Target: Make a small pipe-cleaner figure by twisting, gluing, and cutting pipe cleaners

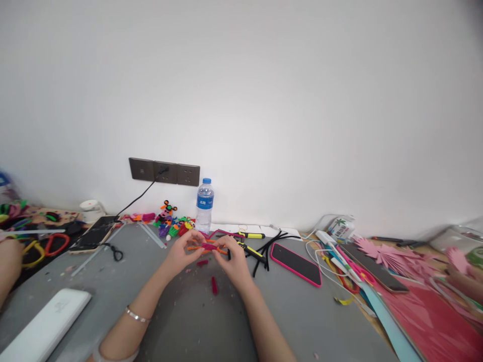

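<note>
My left hand (184, 257) and my right hand (234, 260) meet above the grey table, fingertips pinched. Between them are magenta and orange pipe cleaners (209, 246), the magenta bunched in the middle and orange ends sticking out on both sides. Which fingers grip which strand is too small to tell. Beneath the hands lie short magenta pieces (214, 285). Just right of my right hand are pliers with black and yellow handles (252, 252) and several black pipe cleaners (268, 247). Behind my left hand, colourful pipe cleaner figures (171, 221) stand beside a water bottle (204, 207).
A pink-cased phone (296, 264) lies at right, near a white cable and red paper (433, 317). At left are a white slab-like object (45, 327), another phone (94, 234) and clear sticks (98, 257). Other people's hands show at the left (9, 261) and right (466, 285) edges.
</note>
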Demonstrator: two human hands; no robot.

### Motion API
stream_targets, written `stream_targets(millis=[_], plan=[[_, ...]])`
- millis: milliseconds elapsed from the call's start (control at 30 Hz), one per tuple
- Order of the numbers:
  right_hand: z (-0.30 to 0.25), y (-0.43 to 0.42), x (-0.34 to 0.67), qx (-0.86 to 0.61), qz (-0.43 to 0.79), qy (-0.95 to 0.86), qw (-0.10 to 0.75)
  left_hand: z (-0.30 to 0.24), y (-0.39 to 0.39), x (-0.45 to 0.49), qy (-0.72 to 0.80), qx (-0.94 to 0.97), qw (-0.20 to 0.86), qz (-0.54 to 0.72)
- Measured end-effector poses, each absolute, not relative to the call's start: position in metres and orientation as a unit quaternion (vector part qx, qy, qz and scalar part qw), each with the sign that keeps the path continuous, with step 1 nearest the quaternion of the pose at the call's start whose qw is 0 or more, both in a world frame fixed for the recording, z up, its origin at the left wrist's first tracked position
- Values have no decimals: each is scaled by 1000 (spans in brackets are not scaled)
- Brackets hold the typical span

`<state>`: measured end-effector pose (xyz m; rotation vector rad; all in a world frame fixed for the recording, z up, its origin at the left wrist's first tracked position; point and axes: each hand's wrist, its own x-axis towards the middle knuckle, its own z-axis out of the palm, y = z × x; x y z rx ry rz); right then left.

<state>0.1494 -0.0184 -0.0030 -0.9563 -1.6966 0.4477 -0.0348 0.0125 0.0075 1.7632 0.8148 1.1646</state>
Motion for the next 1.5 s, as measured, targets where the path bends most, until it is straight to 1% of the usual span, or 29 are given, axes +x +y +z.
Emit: stream_targets(millis=[233,400,600,867,1500], plan=[[-6,-19,146,-411,179,-713,539,9,11,-32,321,716,404,470],[-11,-18,143,-417,195,-698,548,4,13,-33,321,721,404,462],[-13,-16,143,-423,208,-691,548,-4,17,-34,306,717,429,457],[-14,-16,142,-431,220,-681,550,1,13,-29,306,686,472,462],[-15,-16,141,-441,227,-672,551,3,12,-26,317,696,428,482]])
